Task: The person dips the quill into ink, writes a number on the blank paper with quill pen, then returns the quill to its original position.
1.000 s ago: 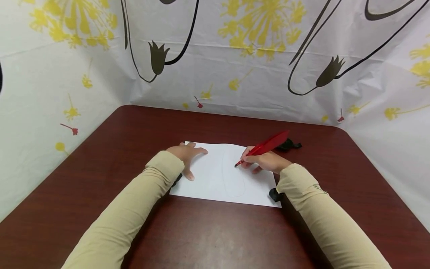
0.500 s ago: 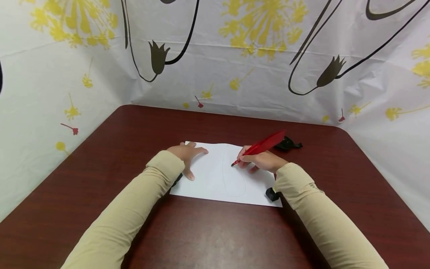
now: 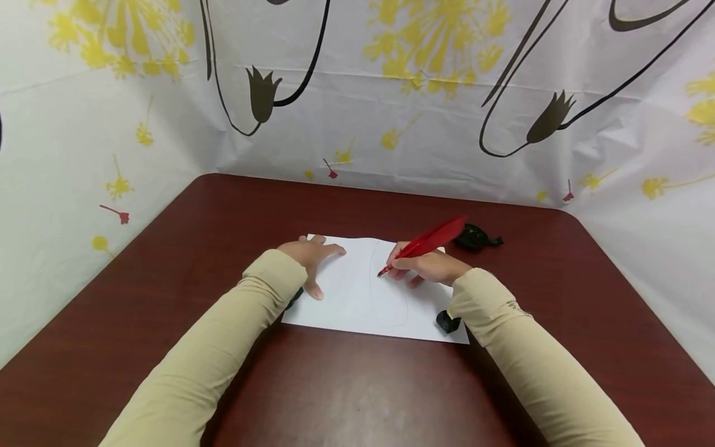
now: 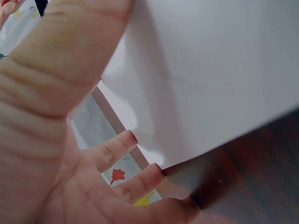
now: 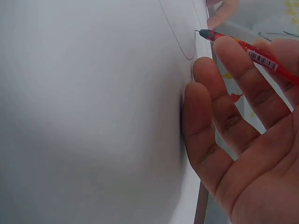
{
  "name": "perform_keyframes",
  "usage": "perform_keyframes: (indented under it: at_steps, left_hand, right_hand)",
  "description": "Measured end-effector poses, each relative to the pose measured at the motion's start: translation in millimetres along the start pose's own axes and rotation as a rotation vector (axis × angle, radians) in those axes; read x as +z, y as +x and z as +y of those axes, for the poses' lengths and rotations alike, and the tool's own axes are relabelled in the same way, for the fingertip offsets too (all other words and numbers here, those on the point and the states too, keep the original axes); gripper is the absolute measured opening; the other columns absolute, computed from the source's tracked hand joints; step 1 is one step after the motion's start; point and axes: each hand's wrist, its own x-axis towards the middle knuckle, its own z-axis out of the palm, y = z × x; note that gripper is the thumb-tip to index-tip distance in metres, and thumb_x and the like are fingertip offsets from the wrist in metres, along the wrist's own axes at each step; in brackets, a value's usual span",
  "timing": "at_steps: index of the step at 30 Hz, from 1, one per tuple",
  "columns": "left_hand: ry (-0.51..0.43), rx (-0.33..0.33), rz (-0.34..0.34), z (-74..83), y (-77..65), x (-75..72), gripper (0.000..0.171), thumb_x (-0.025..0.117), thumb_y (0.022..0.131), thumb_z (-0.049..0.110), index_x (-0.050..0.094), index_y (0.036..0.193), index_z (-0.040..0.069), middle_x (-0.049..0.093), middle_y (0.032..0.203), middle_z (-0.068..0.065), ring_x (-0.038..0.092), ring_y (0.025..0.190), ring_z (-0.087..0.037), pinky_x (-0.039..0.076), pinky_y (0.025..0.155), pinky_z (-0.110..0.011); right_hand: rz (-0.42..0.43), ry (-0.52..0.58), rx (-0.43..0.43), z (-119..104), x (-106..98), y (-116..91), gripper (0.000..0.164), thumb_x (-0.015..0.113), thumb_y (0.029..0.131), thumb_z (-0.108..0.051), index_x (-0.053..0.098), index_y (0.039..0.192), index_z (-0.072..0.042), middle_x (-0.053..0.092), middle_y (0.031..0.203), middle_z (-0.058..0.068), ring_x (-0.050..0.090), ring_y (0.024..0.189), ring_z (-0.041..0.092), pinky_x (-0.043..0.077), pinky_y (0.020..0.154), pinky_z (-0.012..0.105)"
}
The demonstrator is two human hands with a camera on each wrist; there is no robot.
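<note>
A white sheet of paper [image 3: 341, 298] lies on the table and bears a thin, long, rounded outline. My left hand [image 3: 309, 262] rests on its left edge, thumb and fingers spread. In the left wrist view, the fingertips [image 4: 152, 173] of that hand meet the sheet's edge. Between thumb and fingers, my right hand [image 3: 429, 267] pinches a red feather pen [image 3: 432, 239], which slants up and to the right. In the right wrist view, the pen [image 5: 261, 58] has its dark tip at the end of a drawn line. Whether the tip touches the paper is hard to tell.
A glossy black object [image 3: 473, 238] with a short projection lies on the table behind my right hand; its kind is unclear. The reddish-brown table [image 3: 357, 391] ends at a white cloth [image 3: 335, 105] with yellow and dark plant prints. Small black wrist cameras sit under both cuffs.
My right hand has slid a little to the left with the feather pen, whose tip moves left across the paper. More of the black object shows now. The left hand stays put.
</note>
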Motion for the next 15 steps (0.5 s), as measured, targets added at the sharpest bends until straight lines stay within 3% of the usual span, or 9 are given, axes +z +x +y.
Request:
perform_keyframes:
  at_steps: [15]
  left_hand:
    - [-0.003,0.002,0.004,1.1,-3.6,-1.6,0.1,0.089,0.069,0.034,0.032,0.15,0.033,0.027,0.153,-0.016,0.027,0.135,-0.042,0.045,0.092,-0.054]
  right_hand:
    - [-0.006,0.002,0.022,-6.6,7.9,5.9,0.017,0.058,0.095,-0.02,0.064,0.105,-0.008,0.068,0.098,0.009,0.062,0.09,0.025,0.053,0.07,0.038]
